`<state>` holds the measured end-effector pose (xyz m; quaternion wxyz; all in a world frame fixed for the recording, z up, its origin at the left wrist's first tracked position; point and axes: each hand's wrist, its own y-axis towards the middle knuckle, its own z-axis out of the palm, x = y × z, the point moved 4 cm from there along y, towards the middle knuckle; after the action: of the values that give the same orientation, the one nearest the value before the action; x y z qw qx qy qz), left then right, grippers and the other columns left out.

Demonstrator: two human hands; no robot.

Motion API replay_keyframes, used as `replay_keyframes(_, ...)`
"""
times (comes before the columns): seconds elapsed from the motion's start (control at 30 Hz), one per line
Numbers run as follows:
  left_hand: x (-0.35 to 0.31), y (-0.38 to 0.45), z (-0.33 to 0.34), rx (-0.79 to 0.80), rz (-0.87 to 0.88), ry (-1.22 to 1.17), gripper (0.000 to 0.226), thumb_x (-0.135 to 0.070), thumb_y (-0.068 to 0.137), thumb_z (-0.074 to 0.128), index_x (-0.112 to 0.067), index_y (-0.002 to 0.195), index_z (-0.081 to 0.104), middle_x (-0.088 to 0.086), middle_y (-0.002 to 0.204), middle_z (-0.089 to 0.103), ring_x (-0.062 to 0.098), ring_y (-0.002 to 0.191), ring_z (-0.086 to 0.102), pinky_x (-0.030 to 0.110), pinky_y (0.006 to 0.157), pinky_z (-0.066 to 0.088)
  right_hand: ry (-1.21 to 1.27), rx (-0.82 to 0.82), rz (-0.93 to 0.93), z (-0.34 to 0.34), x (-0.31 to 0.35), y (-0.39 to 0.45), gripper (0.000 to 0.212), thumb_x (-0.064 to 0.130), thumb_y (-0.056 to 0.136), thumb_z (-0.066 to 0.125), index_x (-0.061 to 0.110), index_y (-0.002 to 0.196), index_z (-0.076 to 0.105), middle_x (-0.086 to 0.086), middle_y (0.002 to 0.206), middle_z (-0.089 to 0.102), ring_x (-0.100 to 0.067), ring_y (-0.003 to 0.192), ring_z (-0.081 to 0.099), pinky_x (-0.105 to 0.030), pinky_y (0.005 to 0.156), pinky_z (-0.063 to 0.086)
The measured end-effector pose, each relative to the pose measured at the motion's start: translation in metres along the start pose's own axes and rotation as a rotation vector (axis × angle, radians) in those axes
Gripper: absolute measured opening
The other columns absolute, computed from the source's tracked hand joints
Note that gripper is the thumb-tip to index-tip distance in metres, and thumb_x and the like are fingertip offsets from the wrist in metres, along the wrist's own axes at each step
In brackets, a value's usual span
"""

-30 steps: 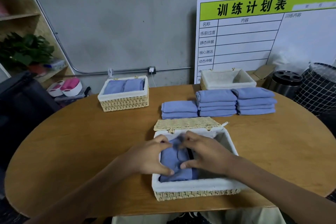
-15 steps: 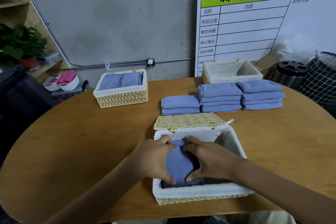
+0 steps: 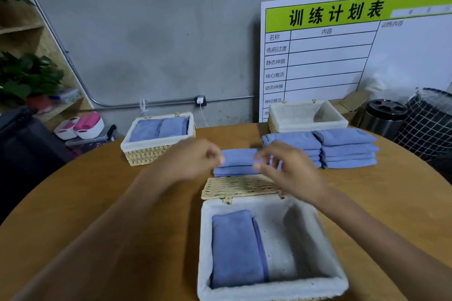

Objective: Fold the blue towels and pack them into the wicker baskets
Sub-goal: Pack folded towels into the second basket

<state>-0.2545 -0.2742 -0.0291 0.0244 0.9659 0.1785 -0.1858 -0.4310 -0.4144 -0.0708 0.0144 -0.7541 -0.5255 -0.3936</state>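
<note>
wicker and white lining fill the bottom of my view: the near basket (image 3: 269,291) sits on the wooden table (image 3: 73,203) right in front of me, and i'll place everything from it. inside it, one folded blue towel (image 3: 234,249) lies flat against its left wall, the right half showing bare lining. its woven lid (image 3: 242,187) is flipped open behind its far rim and rests on the table. just beyond the lid is a short stack of folded towels (image 3: 237,162), and both of my hands hover in front of that stack. my left hand (image 3: 193,161) comes in from the left with fingers loosely curled, my right hand (image 3: 288,166) from the right with fingers half bent; both are motion-blurred, their fingertips close together, and i see nothing pinched in either, though whether they touch the stack i cannot tell. farther back and to the right of the near basket stand two taller towel stacks (image 3: 342,149) side by side, with an empty lined basket (image 3: 305,115) behind them. far back to the left sits a packed basket (image 3: 156,139) holding two folded towels. a white chart board (image 3: 342,56) leans on the grey wall behind.
</note>
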Motion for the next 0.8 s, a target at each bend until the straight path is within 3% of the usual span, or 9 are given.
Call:
replay_keyframes(0.07,0.009,0.049,0.007,-0.08,0.032,0.02,0.023,-0.027,0.101,0.054,-0.023,0.112,0.074,-0.01,0.114,0.072,0.008,0.101,0.064,0.032,0.09,0.051,-0.054,-0.023,0.105,0.012,-0.024,0.024,0.012,0.039,0.091,0.065,0.029,0.098,0.067,0.008,0.092,0.06,-0.012,0.075,0.06,-0.041,0.072,0.053)
replay_keyframes(0.13,0.03,0.102,0.041,-0.035,0.006,0.074,0.025,-0.019,0.102,0.053,-0.017,0.119,0.071,-0.001,0.12,0.07,0.018,0.111,0.063,0.032,0.095,0.049,-0.11,0.037,0.207,0.031,-0.049,0.034,0.014,0.034,0.093,0.064,0.025,0.103,0.066,0.002,0.096,0.059,-0.021,0.084,0.062,-0.041,0.076,0.052)
replay_keyframes(0.3,0.08,0.192,0.114,0.266,-0.045,0.228,0.049,-0.032,0.102,0.053,-0.016,0.148,0.045,0.012,0.147,0.051,0.031,0.13,0.051,0.04,0.105,0.042,-0.338,0.089,0.19,0.054,-0.072,0.033,0.019,0.034,0.097,0.057,0.023,0.111,0.062,-0.003,0.113,0.057,-0.03,0.104,0.058,-0.038,0.081,0.046)
replay_keyframes(0.4,0.092,0.212,0.124,0.401,-0.02,0.238,0.058,-0.047,0.095,0.058,-0.018,0.144,0.048,0.008,0.139,0.058,0.029,0.119,0.057,0.044,0.101,0.047,-0.437,0.068,0.132,0.057,-0.071,0.032,0.018,0.031,0.098,0.053,0.02,0.11,0.062,-0.006,0.115,0.057,-0.033,0.105,0.056,-0.044,0.086,0.044)
replay_keyframes(0.47,0.091,0.217,0.119,0.428,0.001,0.21,0.051,-0.046,0.09,0.067,-0.014,0.128,0.059,0.002,0.116,0.065,0.023,0.101,0.06,0.038,0.087,0.051,-0.467,0.061,0.137,0.059,-0.071,0.03,0.019,0.031,0.098,0.052,0.018,0.11,0.062,-0.007,0.115,0.057,-0.033,0.105,0.056,-0.045,0.087,0.044)
replay_keyframes(0.57,0.081,0.208,0.105,0.354,0.008,0.13,0.028,-0.033,0.083,0.075,-0.013,0.096,0.062,-0.001,0.081,0.056,0.019,0.073,0.05,0.034,0.065,0.038,-0.521,0.034,0.133,0.058,-0.069,0.03,0.02,0.033,0.099,0.051,0.019,0.109,0.062,-0.005,0.113,0.058,-0.031,0.103,0.056,-0.044,0.086,0.043)
replay_keyframes(0.67,0.067,0.18,0.066,0.146,0.046,0.133,0.033,-0.041,0.073,0.064,-0.02,0.096,0.052,0.004,0.086,0.06,0.026,0.078,0.055,0.039,0.066,0.041,-0.485,0.002,0.147,0.051,-0.066,0.031,0.023,0.036,0.099,0.051,0.021,0.113,0.063,-0.003,0.111,0.059,-0.029,0.103,0.057,-0.043,0.086,0.042)
replay_keyframes(0.73,0.052,0.149,0.029,-0.038,0.022,-0.018,0.041,-0.049,0.068,0.059,-0.021,0.095,0.047,0.004,0.083,0.058,0.024,0.075,0.056,0.04,0.064,0.041,-0.325,-0.023,0.153,0.04,-0.06,0.032,0.028,0.039,0.099,0.053,0.023,0.121,0.061,-0.002,0.115,0.059,-0.028,0.107,0.058,-0.042,0.088,0.044)
replay_keyframes(0.8,0.032,0.109,-0.005,-0.212,-0.019,-0.318,0.038,-0.045,0.071,0.068,-0.021,0.093,0.05,-0.001,0.081,0.059,0.015,0.071,0.056,0.035,0.063,0.041,0.008,-0.047,0.2,0.024,-0.047,0.031,0.041,0.046,0.097,0.057,0.025,0.132,0.053,0.001,0.122,0.058,-0.021,0.114,0.058,-0.042,0.094,0.047)
